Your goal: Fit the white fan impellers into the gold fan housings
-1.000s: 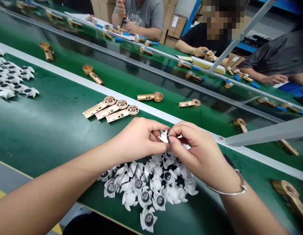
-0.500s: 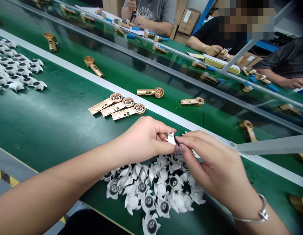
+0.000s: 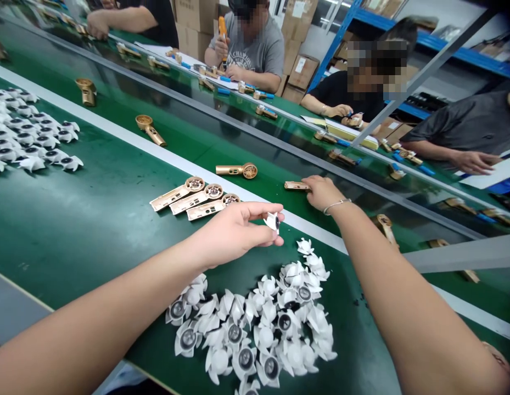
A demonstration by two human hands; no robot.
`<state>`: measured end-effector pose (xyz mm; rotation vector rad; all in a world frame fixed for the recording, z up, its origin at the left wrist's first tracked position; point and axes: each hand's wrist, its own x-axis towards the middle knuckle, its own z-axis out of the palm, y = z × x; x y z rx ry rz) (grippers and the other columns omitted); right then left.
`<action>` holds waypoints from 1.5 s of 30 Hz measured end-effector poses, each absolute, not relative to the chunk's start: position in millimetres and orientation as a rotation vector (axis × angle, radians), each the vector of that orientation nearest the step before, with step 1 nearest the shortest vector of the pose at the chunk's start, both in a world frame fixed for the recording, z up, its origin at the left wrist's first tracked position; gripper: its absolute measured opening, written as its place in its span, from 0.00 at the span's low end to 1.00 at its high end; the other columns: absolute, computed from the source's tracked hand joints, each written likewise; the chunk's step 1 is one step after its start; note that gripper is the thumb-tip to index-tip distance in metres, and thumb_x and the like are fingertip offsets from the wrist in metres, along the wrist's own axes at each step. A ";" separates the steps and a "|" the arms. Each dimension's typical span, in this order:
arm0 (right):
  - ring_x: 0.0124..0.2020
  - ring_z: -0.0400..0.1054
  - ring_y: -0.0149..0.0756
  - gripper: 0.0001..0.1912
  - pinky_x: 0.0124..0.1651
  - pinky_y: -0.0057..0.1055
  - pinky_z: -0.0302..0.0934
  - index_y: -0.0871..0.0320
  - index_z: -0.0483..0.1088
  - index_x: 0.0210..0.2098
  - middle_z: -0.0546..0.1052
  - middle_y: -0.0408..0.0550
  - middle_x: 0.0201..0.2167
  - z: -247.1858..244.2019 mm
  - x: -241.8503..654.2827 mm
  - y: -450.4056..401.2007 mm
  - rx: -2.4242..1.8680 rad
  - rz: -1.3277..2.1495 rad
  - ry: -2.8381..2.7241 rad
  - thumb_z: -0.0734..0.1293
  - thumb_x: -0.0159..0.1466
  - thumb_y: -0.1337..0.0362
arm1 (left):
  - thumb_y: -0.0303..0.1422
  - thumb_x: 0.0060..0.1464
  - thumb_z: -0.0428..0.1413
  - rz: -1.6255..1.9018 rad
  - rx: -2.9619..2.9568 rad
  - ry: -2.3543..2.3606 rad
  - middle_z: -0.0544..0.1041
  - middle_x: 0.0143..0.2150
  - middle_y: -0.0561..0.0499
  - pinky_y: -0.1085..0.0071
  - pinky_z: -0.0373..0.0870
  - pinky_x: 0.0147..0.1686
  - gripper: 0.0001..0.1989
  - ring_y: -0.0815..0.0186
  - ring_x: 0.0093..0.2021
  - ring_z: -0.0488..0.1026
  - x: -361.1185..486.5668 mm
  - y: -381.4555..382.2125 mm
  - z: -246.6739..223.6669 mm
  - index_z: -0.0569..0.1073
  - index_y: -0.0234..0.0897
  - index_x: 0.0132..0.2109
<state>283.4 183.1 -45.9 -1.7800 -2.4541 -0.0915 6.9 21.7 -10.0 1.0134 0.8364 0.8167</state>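
In my left hand point(image 3: 238, 230), a white fan blade point(image 3: 273, 222) with a dark hub is pinched between thumb and fingers. My right hand point(image 3: 324, 193) is stretched out over the green belt, its fingers closed over the round end of a gold handheld-fan housing point(image 3: 296, 186), whose handle points left. Below both hands lies a loose heap of white fan blades point(image 3: 265, 334), some with dark hubs facing up. Three gold fan housing halves point(image 3: 172, 196) lie side by side left of my left hand, which partly covers the nearest one.
Other gold housings point(image 3: 236, 170) lie along the belt. Rows of white fan blades point(image 3: 30, 137) stand at the far left. A metal strut point(image 3: 464, 252) crosses at the right. Several co-workers sit across the line, among blue-and-gold fan parts point(image 3: 266, 111).
My right hand has left the fan blade and reached forward to a gold housing on the belt. My left hand keeps the blade, slightly further left. The view has tilted up.
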 end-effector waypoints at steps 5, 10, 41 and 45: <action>0.49 0.67 0.54 0.26 0.52 0.46 0.59 0.66 0.65 0.58 0.74 0.64 0.47 -46.1 284.9 145.2 -1.790 -0.119 -2.419 0.64 0.62 0.62 | 0.26 0.57 0.58 0.822 0.990 0.817 0.80 0.43 0.49 0.73 0.74 0.44 0.22 0.69 0.40 0.80 6.8 19.6 -4.0 0.73 0.39 0.59; 0.39 0.71 0.48 0.24 0.41 0.38 0.63 0.63 0.69 0.53 0.77 0.58 0.38 -48.4 288.2 118.5 -1.865 0.069 -2.432 0.65 0.59 0.59 | 0.27 0.54 0.61 0.876 0.996 0.850 0.77 0.44 0.50 0.75 0.73 0.35 0.21 0.71 0.35 0.78 11.0 18.3 0.7 0.72 0.38 0.55; 0.33 0.75 0.38 0.22 0.33 0.31 0.69 0.49 0.75 0.50 0.82 0.40 0.40 32.5 207.7 -5.7 -1.274 0.648 -2.211 0.76 0.56 0.60 | 0.26 0.51 0.62 1.005 1.479 0.838 0.80 0.48 0.50 0.72 0.80 0.36 0.16 0.63 0.41 0.80 5.5 7.8 2.0 0.82 0.44 0.48; 0.33 0.75 0.39 0.24 0.34 0.31 0.69 0.51 0.75 0.50 0.82 0.41 0.40 31.9 210.2 -3.4 -1.291 0.679 -2.212 0.77 0.55 0.58 | 0.26 0.51 0.62 1.013 1.549 0.838 0.80 0.49 0.51 0.70 0.79 0.43 0.17 0.62 0.46 0.79 4.1 8.0 1.0 0.82 0.47 0.48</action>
